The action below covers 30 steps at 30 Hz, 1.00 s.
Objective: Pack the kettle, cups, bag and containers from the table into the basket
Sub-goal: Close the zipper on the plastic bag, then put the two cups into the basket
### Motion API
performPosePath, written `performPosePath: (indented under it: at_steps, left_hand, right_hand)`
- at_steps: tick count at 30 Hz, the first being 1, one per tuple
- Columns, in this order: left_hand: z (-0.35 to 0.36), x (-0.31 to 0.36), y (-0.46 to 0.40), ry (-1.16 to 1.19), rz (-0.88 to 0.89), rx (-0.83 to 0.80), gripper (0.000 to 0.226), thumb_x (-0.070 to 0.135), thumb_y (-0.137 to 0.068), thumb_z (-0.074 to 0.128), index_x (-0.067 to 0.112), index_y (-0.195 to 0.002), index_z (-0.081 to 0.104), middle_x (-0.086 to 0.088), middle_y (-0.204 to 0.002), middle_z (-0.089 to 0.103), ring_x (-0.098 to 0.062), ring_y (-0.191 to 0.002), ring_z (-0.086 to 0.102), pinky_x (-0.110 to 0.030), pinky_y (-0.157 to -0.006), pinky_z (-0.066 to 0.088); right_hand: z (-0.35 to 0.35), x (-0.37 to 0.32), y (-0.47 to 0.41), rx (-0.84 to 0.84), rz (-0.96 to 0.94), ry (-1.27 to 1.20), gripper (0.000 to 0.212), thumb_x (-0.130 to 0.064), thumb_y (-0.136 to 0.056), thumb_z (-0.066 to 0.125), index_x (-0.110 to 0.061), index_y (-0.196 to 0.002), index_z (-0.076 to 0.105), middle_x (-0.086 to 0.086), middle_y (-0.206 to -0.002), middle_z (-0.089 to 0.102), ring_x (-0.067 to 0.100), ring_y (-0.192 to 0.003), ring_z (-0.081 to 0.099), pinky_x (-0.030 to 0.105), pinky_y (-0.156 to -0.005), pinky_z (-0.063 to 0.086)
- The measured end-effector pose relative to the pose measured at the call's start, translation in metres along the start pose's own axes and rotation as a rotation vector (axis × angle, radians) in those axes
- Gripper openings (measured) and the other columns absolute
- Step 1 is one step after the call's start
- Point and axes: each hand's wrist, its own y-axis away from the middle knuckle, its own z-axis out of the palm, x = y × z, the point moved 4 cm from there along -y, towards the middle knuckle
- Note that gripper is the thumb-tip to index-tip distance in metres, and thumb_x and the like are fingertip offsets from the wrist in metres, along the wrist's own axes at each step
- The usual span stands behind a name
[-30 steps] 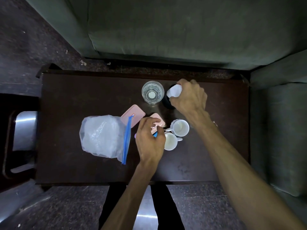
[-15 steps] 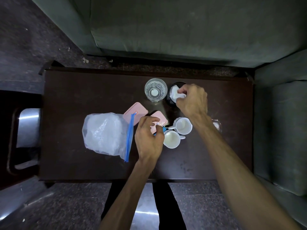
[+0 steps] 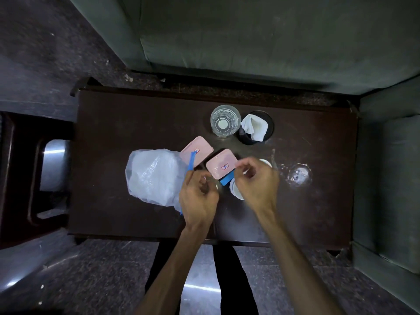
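Observation:
A clear plastic bag (image 3: pixel 154 178) with a blue zip strip lies at the left of the dark table (image 3: pixel 118 137). Two pink-lidded containers sit beside it, one (image 3: pixel 197 149) half under the bag's edge, the other (image 3: pixel 221 163) on a blue base. My left hand (image 3: pixel 200 196) hovers just in front of them, fingers loosely curled with nothing seen in them. My right hand (image 3: pixel 256 183) hangs blurred over two white cups (image 3: pixel 234 189), thumb near the blue-based container's right edge, and mostly hides them. A drinking glass (image 3: pixel 225 120) and a black cup (image 3: pixel 269 130) stuffed with a white cloth stand behind.
A wet ring mark (image 3: pixel 297 175) shows on the table to the right of my hands. A green sofa (image 3: pixel 250 42) runs along the far side and wraps around the right end. A dark wooden stool frame (image 3: pixel 20 169) stands left of the table.
My right hand left the black cup, with the cloth staying in it, and came down over the white cups. My left hand slid back off the blue-based container, uncovering its lid.

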Motion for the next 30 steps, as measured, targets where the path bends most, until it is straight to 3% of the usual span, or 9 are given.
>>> performPosePath:
  at_steps: [5,8,10,13,15,18,23,26,30]
  left_hand:
    - [-0.034,-0.019,0.005,-0.102,0.001,0.127,0.021,0.000,-0.075,0.070,0.016,-0.086,0.062,0.001,-0.086,0.058,-0.022,-0.072,0.057,-0.043,-0.064,0.052]
    - [-0.046,-0.033,0.005,-0.142,0.004,0.160,0.027,0.000,-0.072,0.070,0.014,-0.091,0.058,0.001,-0.090,0.058,-0.020,-0.077,0.055,-0.038,-0.064,0.049]
    - [-0.051,-0.041,0.002,-0.155,-0.006,0.175,0.029,-0.002,-0.071,0.070,0.013,-0.092,0.057,0.000,-0.091,0.058,-0.017,-0.076,0.051,-0.033,-0.064,0.044]
    - [-0.056,-0.051,-0.004,-0.141,-0.003,0.183,0.026,-0.003,-0.071,0.070,0.011,-0.090,0.059,-0.003,-0.088,0.059,-0.019,-0.075,0.052,-0.031,-0.064,0.044]
    - [-0.059,-0.055,-0.007,-0.066,0.005,0.163,0.021,-0.001,-0.073,0.068,0.012,-0.087,0.059,0.000,-0.078,0.055,-0.018,-0.067,0.052,-0.029,-0.061,0.045]
    - [-0.055,-0.052,-0.006,0.059,0.050,0.093,0.009,0.008,-0.078,0.061,0.017,-0.081,0.059,0.002,-0.061,0.049,-0.014,-0.055,0.047,-0.028,-0.055,0.044]
    - [-0.021,-0.031,0.010,0.013,0.208,-0.059,0.007,0.009,-0.082,0.066,0.015,-0.083,0.063,-0.002,-0.056,0.046,-0.022,-0.052,0.046,-0.040,-0.054,0.048]
    - [0.015,-0.017,0.025,-0.152,0.227,-0.242,0.013,0.024,-0.085,0.066,0.019,-0.096,0.068,-0.003,-0.065,0.059,-0.032,-0.063,0.060,-0.041,-0.060,0.053]
    - [0.070,-0.001,0.041,-0.475,0.378,-0.474,0.041,0.022,-0.089,0.061,0.023,-0.129,0.060,-0.007,-0.105,0.073,-0.036,-0.089,0.071,-0.038,-0.069,0.052]
  right_hand:
    - [0.034,0.020,0.041,-0.059,0.176,-0.101,0.023,-0.011,-0.077,0.076,-0.032,-0.070,0.072,-0.025,-0.063,0.069,-0.004,-0.064,0.067,0.011,-0.063,0.047]
    - [0.048,0.024,0.050,-0.106,0.281,-0.068,0.004,-0.021,-0.080,0.078,-0.025,-0.078,0.077,-0.016,-0.070,0.074,0.002,-0.071,0.070,0.023,-0.071,0.052]
    - [0.057,0.023,0.053,-0.166,0.328,-0.065,0.008,-0.023,-0.082,0.076,-0.023,-0.089,0.080,-0.010,-0.079,0.078,0.008,-0.078,0.072,0.028,-0.078,0.056]
    - [0.065,0.015,0.055,-0.194,0.342,-0.059,0.010,-0.022,-0.083,0.074,-0.023,-0.091,0.080,-0.009,-0.083,0.078,0.009,-0.079,0.072,0.027,-0.076,0.056]
    - [0.063,0.013,0.055,-0.115,0.343,-0.044,0.009,-0.021,-0.083,0.073,-0.022,-0.088,0.081,-0.011,-0.077,0.076,0.007,-0.075,0.070,0.022,-0.069,0.052]
    - [0.044,0.017,0.055,0.097,0.372,0.041,0.008,-0.022,-0.080,0.074,-0.022,-0.086,0.080,-0.010,-0.076,0.075,0.015,-0.075,0.071,0.015,-0.062,0.043]
    - [-0.001,0.037,0.051,0.350,0.282,0.150,0.020,-0.012,-0.079,0.075,-0.018,-0.098,0.079,0.004,-0.091,0.080,0.032,-0.080,0.071,0.034,-0.072,0.051]
    - [-0.020,0.053,0.035,0.300,0.242,0.246,0.026,-0.012,-0.084,0.070,-0.022,-0.106,0.081,0.008,-0.095,0.079,0.040,-0.089,0.071,0.042,-0.076,0.054]
    - [-0.027,0.071,0.002,0.027,0.185,0.466,0.041,-0.010,-0.085,0.063,-0.030,-0.118,0.078,0.013,-0.104,0.079,0.041,-0.097,0.072,0.043,-0.083,0.057]
